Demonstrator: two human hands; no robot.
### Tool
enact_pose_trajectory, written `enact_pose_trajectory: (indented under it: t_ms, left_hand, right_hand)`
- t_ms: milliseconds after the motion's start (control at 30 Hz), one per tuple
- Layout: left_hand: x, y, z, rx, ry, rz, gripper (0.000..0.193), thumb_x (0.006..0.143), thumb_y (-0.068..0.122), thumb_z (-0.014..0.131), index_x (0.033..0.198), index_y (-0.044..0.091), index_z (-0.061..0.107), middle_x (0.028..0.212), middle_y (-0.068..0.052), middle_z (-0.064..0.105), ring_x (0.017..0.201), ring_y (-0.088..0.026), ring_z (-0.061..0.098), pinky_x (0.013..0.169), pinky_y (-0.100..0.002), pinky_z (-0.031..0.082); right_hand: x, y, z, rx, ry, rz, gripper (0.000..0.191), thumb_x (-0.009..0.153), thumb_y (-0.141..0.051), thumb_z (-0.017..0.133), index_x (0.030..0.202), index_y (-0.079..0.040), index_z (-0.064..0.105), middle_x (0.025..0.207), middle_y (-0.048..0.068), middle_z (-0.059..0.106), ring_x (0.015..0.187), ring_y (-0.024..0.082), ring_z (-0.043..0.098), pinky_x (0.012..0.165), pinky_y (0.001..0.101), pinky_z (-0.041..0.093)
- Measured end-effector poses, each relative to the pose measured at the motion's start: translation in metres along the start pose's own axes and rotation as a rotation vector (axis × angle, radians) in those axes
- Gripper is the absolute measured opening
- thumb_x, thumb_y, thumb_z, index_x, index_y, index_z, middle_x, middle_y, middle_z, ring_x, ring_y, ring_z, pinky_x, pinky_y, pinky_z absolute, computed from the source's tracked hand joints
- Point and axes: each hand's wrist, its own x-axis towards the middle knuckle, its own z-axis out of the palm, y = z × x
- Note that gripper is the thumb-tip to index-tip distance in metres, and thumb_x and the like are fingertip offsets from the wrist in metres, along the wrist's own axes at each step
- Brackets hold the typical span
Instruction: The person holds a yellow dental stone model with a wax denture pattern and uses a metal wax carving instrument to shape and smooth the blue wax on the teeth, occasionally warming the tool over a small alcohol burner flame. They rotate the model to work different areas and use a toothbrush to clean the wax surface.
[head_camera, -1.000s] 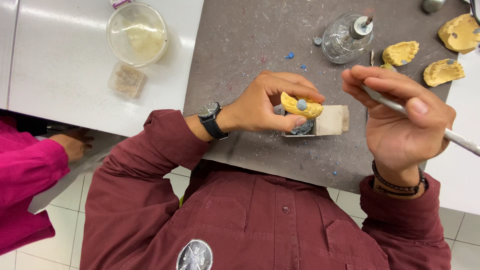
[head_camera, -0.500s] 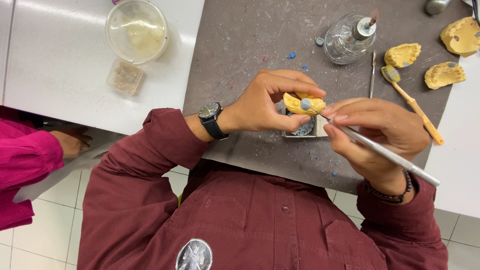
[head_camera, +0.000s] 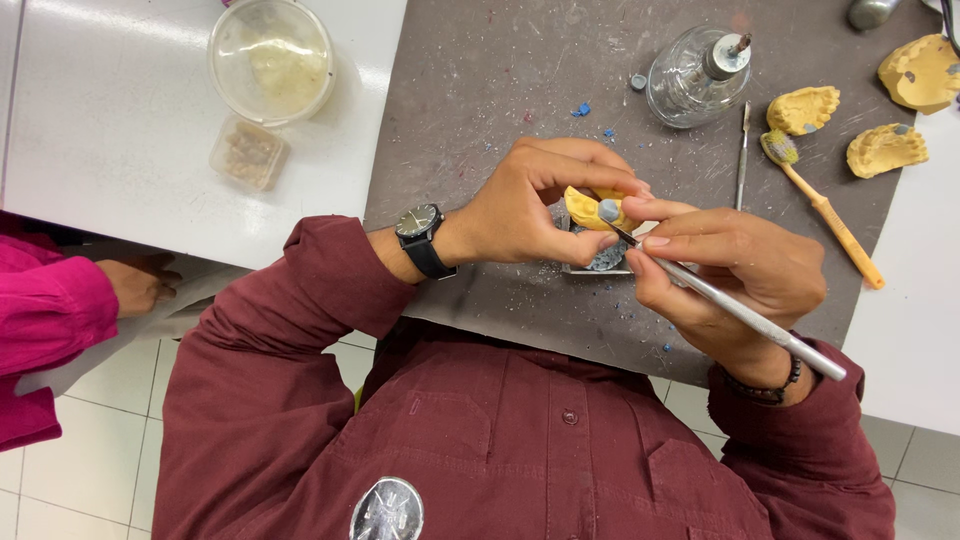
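While our left hand (head_camera: 530, 210) is curled shut around a small yellow dental cast (head_camera: 590, 208), pinching it between thumb and fingers just above the grey mat (head_camera: 480, 90), our right hand (head_camera: 725, 275) is closed in a pen grip on a thin metal carving tool (head_camera: 735, 312). Its tip touches a grey-blue wax tooth (head_camera: 608, 210) set on the cast, right between the two hands, whose fingertips almost meet there. Beneath the cast, just under our left fingers, lies a small tray (head_camera: 600, 260) with grey scraps. A black wristwatch (head_camera: 420, 235) sits on our left wrist and a dark bracelet (head_camera: 765, 385) on the right.

Beyond our right hand stand a glass spirit lamp (head_camera: 695, 75), a second slim instrument (head_camera: 742, 155) and a yellow-handled brush (head_camera: 825, 210), with three more yellow casts (head_camera: 805, 108) further out. Beyond our left hand, on the white counter (head_camera: 100, 120), are a round clear tub (head_camera: 272, 58) and a small square container (head_camera: 248, 152). Well off to the left, another person's hand (head_camera: 140, 282) shows from a pink sleeve (head_camera: 45, 310).
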Motion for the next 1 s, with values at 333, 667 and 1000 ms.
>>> enact_pose_trajectory:
  t_ms: [333,667,1000]
  left_hand:
    - [-0.001,-0.001,0.0,0.011,0.002,0.002,0.041,0.086,0.003,0.082,0.126,0.007,0.074,0.122,-0.007,0.074,0.109,-0.016,0.073,0.099,-0.028,0.06]
    - [0.0,-0.003,-0.001,0.031,0.008,0.012,0.042,0.085,0.005,0.082,0.126,0.008,0.074,0.121,-0.006,0.074,0.107,-0.015,0.074,0.098,-0.027,0.061]
    - [0.0,-0.001,-0.001,0.063,0.015,0.028,0.041,0.085,0.004,0.081,0.125,0.008,0.074,0.119,-0.006,0.075,0.106,-0.015,0.075,0.097,-0.027,0.061]
  right_hand:
    - [-0.011,0.009,-0.002,-0.023,-0.017,0.004,0.018,0.091,0.006,0.084,0.102,0.005,0.069,0.099,0.015,0.074,0.105,0.031,0.078,0.088,0.033,0.066]
    - [-0.006,0.008,-0.001,0.002,-0.011,-0.012,0.018,0.086,0.006,0.082,0.097,0.005,0.068,0.095,0.015,0.072,0.102,0.031,0.077,0.093,0.0396,0.067]
    - [-0.003,0.002,0.0,-0.005,-0.003,-0.012,0.018,0.085,0.007,0.08,0.095,0.005,0.066,0.094,0.015,0.072,0.102,0.032,0.076,0.09,0.0396,0.066]
